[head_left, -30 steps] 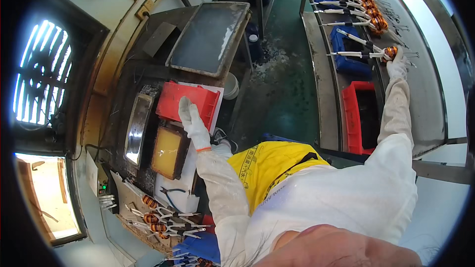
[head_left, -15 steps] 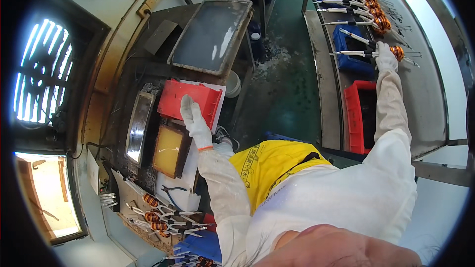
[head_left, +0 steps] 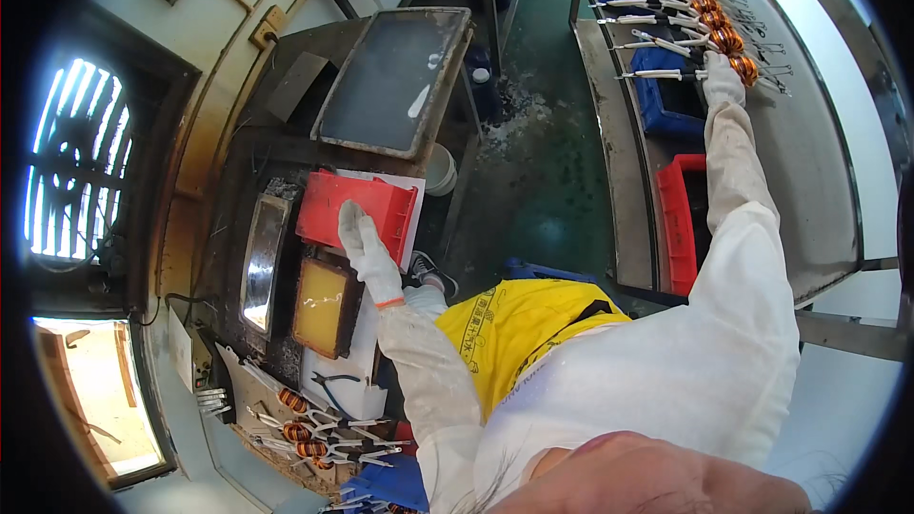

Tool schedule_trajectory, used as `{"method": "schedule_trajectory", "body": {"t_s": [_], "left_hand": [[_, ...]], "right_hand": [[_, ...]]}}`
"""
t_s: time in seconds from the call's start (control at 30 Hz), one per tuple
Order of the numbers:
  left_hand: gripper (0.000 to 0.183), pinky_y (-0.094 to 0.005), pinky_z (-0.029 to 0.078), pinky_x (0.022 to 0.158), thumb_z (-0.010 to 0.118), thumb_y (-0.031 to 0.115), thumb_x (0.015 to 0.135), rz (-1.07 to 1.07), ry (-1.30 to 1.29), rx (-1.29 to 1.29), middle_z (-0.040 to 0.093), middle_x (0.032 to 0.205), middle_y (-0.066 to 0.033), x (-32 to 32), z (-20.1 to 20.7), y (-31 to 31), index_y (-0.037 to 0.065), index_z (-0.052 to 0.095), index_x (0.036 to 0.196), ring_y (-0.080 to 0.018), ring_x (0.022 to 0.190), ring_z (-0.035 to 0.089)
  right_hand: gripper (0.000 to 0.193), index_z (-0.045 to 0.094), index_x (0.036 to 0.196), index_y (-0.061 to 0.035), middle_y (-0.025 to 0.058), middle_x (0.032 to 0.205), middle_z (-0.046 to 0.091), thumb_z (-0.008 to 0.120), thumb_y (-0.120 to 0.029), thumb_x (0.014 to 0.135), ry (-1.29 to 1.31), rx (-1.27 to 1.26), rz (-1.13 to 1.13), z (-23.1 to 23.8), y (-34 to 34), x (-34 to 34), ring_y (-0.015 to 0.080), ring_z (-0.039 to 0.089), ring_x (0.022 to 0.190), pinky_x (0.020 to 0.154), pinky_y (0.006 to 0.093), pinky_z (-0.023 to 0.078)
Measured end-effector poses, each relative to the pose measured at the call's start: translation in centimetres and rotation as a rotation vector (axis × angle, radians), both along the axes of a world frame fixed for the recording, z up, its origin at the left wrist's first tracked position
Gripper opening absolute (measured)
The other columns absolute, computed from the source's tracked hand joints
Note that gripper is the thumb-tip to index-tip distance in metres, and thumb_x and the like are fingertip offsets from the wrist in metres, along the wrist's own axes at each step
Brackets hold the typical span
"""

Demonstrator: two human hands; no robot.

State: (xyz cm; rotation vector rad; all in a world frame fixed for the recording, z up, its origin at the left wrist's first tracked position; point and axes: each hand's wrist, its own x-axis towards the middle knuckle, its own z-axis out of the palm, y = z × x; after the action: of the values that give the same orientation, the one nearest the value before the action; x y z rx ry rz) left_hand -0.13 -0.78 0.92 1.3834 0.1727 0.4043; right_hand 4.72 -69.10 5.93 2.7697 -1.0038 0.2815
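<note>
Fingers of left hand (head_left: 367, 252) flat on red tray (head_left: 354, 212), right hand (head_left: 724, 82) seemingly gripping copper coil (head_left: 744, 69)

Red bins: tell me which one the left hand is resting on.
The red bin on the dark workbench, beside the yellow tray; the left hand lies on it. The other red bin sits untouched.

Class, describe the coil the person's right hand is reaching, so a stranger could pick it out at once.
Start at the long grey bench on the person's right, where a row of copper coils with white leads runs along it. Follow the row toward the person to the gloved right hand. The coil at its fingertips is the row's nearest one, beside the blue bin.
</note>
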Motion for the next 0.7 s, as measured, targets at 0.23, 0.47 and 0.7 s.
{"method": "schedule_trajectory", "body": {"t_s": [0.23,0.47,0.7], "left_hand": [[0.046,-0.0378,0.031,0.119,0.055,0.012,0.101,0.001,-0.006,0.008,0.047,0.148,-0.0142,-0.1,0.1,0.0,-0.001,0.044,0.144,-0.0257,0.140,0.042],[0.045,-0.0375,0.031,0.118,0.054,0.012,0.102,-0.023,-0.009,0.013,0.047,0.148,-0.0135,0.0,-0.3,0.1,0.000,0.044,0.144,-0.0249,0.140,0.041],[0.044,-0.0372,0.032,0.118,0.053,0.012,0.102,-0.001,-0.016,0.002,0.048,0.147,-0.0134,-0.1,-0.8,0.5,0.000,0.044,0.143,-0.0251,0.140,0.042]], "right_hand": [[0.045,0.040,0.145,-0.0274,0.0111,0.136,0.053,0.041,-0.015,0.101,-0.048,0.005,0.031,0.0,-0.3,1.9,0.0354,0.063,0.112,0.090,0.0512,0.052],[0.048,0.048,0.141,-0.0245,0.0091,0.141,0.052,0.050,-0.008,0.096,-0.283,0.034,0.151,-2.3,-1.0,1.1,0.0369,0.059,0.117,0.095,0.0485,0.050],[0.061,0.038,0.149,-0.0227,0.0156,0.157,0.032,0.056,-0.007,0.093,-0.638,0.003,0.450,-4.6,4.5,-1.8,0.0387,0.047,0.134,0.106,0.0427,0.046]]}}
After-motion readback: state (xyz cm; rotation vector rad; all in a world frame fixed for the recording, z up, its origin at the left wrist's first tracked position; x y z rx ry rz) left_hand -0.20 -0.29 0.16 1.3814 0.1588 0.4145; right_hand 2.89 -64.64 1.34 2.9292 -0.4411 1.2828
